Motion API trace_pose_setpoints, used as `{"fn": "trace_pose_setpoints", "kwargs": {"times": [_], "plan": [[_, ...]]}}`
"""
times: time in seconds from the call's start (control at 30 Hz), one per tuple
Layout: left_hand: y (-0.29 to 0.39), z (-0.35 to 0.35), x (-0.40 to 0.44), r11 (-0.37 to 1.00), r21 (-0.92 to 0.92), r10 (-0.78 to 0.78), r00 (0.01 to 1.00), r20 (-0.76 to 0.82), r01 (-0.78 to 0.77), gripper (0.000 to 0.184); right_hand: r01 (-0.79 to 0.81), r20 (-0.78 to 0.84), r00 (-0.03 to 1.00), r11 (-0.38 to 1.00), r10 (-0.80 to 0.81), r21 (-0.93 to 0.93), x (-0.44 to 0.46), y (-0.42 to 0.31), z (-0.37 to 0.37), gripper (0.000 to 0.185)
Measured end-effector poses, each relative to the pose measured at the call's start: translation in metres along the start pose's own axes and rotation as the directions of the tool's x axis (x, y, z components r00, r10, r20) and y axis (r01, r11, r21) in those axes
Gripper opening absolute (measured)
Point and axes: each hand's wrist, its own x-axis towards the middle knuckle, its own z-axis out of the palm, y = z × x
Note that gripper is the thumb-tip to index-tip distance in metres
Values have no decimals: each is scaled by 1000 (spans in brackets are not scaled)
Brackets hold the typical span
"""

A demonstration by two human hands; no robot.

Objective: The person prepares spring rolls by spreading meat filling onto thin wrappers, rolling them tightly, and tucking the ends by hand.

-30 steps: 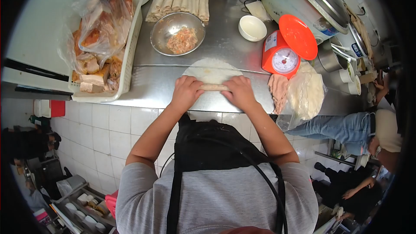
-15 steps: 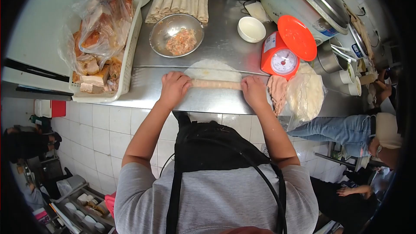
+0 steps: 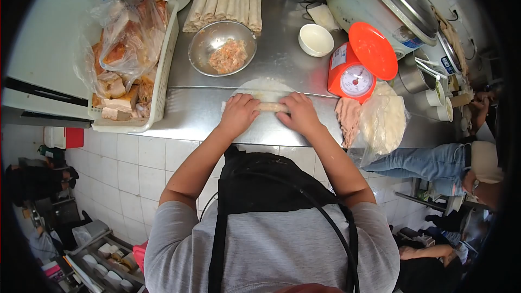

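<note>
A partly rolled spring roll [image 3: 271, 107] lies across the steel counter in front of me, with the round, thin wrapper [image 3: 264, 84] still flat behind it. My left hand [image 3: 240, 115] presses on its left part, fingers curled over the top. On the right part, my right hand [image 3: 300, 113] grips it the same way, and only a short stretch shows between the thumbs. Behind the wrapper stands a metal bowl [image 3: 199, 42] with pinkish minced filling [image 3: 228, 56] in it. Finished rolls [image 3: 230, 1] are stacked in a row beyond the bowl.
To the left is a white basket [image 3: 164, 70] of cooked meat under plastic. On the right stand a red scale [image 3: 356, 78], a small white bowl [image 3: 316, 40], a pink cloth [image 3: 348, 119] and bagged wrappers [image 3: 388, 122]. A large cooker [image 3: 374, 5] fills the back right.
Both hands have slid inward along the roll from its ends, the left one to the right and the right one to the left. Less of the wrapper lies flat.
</note>
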Motion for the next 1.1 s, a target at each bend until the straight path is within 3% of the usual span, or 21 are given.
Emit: {"fn": "trace_pose_setpoints", "kwargs": {"times": [0.13, 0.37, 0.53, 0.67, 0.77, 0.83, 0.93, 1.03, 1.1], "plan": [[-2, 1, 1, 1000, -5, 0, 1000, 15, 0, 28, 98, -11, 995, 995, -99, -35, 17, -25, 18, 32], [-5, 0, -2, 1000, -12, 15, 1000, -20, -15, 31, 4, -72, 997, 993, -13, -120, -7, 0, 7, 32], [-4, -15, -5, 995, 36, -96, 995, 20, 95, 28, -73, -142, 988, 992, 58, -103, -31, 24, -9, 28], [-15, -13, 2, 974, -40, -219, 973, 74, 222, 22, -187, -59, 980, 979, 192, 77, -22, 32, -14, 19], [-16, -14, 9, 994, 81, -69, 998, -9, 69, 13, -268, 50, 963, 960, 264, 85, -13, 39, -18, 15], [-18, -14, 14, 993, 100, -65, 997, -31, 68, 10, -325, 103, 943, 941, 316, 94, -6, 38, -19, 15], [-23, -13, 19, 991, 111, -66, 997, -34, 70, 7, -384, -11, 921, 903, 390, -193, 2, 30, -11, 15], [-26, -12, 21, 990, 122, -74, 997, -4, 74, 8, -230, -155, 970, 912, 187, -339, 8, 22, -2, 17], [-26, -11, 21, 985, 150, -83, 997, -5, 83, 11, -9, -117, 993, 983, -13, -185, 6, 14, -1, 22]]}}
